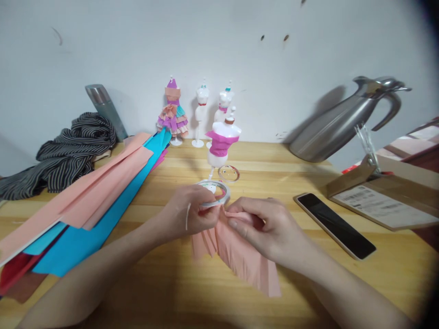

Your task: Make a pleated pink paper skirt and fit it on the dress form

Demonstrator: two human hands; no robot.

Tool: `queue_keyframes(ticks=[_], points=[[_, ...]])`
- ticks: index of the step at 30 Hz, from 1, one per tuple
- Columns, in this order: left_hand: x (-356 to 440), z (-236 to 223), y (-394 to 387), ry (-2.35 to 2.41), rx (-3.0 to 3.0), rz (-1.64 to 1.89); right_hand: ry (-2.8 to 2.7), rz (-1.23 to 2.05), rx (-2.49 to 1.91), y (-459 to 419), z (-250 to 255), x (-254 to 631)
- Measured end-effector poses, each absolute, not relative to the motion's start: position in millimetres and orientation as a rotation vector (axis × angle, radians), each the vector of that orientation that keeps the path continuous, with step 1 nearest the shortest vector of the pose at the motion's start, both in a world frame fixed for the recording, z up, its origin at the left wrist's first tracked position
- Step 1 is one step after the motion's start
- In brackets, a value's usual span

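Pleated pink paper strip (pixel 247 264) is pinched by left hand (pixel 192 211) and right hand (pixel 272 226); tape roll (pixel 226 193) also grasped by left.

Facing a plain wall (pixel 137 36), pale blue-grey, across the upper part of the frame. I note two small dark spots (pixel 262 37) upper right of centre, another at the top edge, a thin curved scuff (pixel 59 36) upper left, and faint marks (pixel 283 135) low on the wall, right of centre. Before me, a surface (pixel 267 173) of light yellowish wood, grain in bands running left to right, back edge along the wall. Light soft; blurred shadow (pixel 325 103) on the wall, right side. Far right edge dark.
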State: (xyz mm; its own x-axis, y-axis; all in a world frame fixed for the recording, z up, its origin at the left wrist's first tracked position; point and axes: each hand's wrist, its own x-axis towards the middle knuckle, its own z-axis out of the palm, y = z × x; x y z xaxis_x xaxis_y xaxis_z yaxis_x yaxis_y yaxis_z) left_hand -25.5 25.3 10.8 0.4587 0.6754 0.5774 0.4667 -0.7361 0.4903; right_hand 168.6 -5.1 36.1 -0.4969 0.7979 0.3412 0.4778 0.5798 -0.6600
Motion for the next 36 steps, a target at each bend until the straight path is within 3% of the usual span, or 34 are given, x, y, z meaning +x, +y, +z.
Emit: queue_keyframes(ticks=[15,36], points=[[-25.3,17.8,23.5,0.961,2.447,1.026,-2.09,0.865,-1.036,-1.1,33.5,170.1],[-31.7,28.6,20.5,0.817,2.474,0.792,-2.102,0.636,-1.189,0.5,34.0,167.3]])
